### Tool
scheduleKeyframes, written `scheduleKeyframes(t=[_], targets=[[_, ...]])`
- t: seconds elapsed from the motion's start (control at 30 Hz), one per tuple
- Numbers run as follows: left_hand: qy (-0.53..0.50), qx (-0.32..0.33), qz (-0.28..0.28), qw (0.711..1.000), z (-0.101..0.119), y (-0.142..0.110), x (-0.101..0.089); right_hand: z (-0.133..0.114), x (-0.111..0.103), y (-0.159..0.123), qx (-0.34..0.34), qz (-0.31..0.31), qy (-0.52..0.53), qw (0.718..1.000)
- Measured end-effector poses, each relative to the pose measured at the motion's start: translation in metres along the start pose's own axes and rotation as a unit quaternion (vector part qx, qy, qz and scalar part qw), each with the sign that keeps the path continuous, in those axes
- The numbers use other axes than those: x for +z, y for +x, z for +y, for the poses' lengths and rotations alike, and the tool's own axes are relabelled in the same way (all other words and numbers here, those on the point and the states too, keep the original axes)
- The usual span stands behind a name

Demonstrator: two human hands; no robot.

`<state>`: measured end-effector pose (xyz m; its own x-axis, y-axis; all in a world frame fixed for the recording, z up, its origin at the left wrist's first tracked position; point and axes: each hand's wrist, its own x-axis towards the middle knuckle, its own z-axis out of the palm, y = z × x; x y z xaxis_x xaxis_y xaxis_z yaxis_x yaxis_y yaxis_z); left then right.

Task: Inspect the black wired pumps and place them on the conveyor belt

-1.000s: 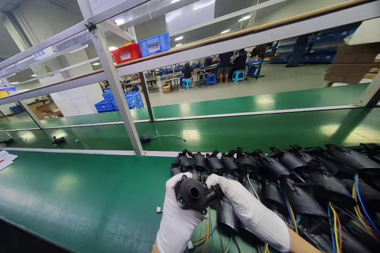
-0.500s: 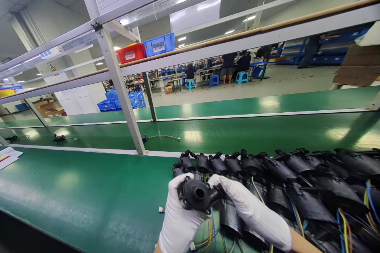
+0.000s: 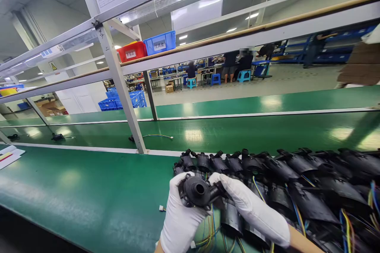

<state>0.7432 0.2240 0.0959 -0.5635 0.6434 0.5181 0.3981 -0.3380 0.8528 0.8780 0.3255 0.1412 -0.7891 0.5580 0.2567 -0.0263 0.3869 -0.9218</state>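
Both my hands wear white gloves and hold one small black pump (image 3: 198,190) with a round port facing me. My left hand (image 3: 179,215) wraps round its left side and underside. My right hand (image 3: 251,210) grips its right side, where a side nozzle sticks out. Coloured wires hang from the pump below my hands. Right behind and to the right lies a big batch of the same black pumps (image 3: 285,182) with yellow, blue and green wires.
Green workbench surface (image 3: 83,189) stretches to the left. A green conveyor belt (image 3: 237,130) behind it carries single pumps (image 3: 57,137) with wires. A metal frame post (image 3: 124,99) stands ahead-left. Papers (image 3: 7,155) lie at far left. People sit at distant tables.
My hands and the held pump stay almost still. The pump with wires on the conveyor belt has drifted left toward the frame post.
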Motion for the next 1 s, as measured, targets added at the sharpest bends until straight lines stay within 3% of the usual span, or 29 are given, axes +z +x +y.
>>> scheduleKeyframes(t=[0.23,0.37,0.47,0.53,0.6,0.7,0.77,0.87,1.0], targets=[[0.022,0.010,-0.041,0.999,0.000,-0.005,-0.004,-0.018,-0.001,0.003,0.054,-0.039,-0.108,0.992],[0.094,0.052,-0.085,0.991,-0.001,0.000,-0.032,-0.014,-0.016,-0.008,-0.086,-0.087,-0.185,0.975],[0.140,0.010,-0.019,0.990,-0.021,0.017,-0.064,-0.008,-0.029,-0.015,-0.136,-0.117,-0.146,0.973],[0.142,-0.078,0.049,0.986,-0.048,0.029,-0.084,-0.007,-0.032,-0.015,-0.099,-0.063,-0.075,0.990],[0.154,-0.126,0.099,0.975,-0.079,0.038,-0.098,-0.008,-0.030,-0.009,-0.028,0.021,0.050,0.998],[0.177,-0.179,0.138,0.958,-0.122,0.041,-0.108,-0.010,-0.026,0.010,0.057,0.121,0.220,0.966],[0.199,-0.201,0.144,0.948,-0.142,0.037,-0.111,-0.014,-0.031,0.024,0.065,0.162,0.239,0.955],[0.242,-0.215,0.139,0.936,-0.156,0.029,-0.111,-0.027,-0.061,0.042,0.040,0.209,0.186,0.959],[0.301,-0.215,0.111,0.922,-0.161,0.024,-0.108,-0.063,-0.137,0.062,-0.007,0.303,0.071,0.950]])
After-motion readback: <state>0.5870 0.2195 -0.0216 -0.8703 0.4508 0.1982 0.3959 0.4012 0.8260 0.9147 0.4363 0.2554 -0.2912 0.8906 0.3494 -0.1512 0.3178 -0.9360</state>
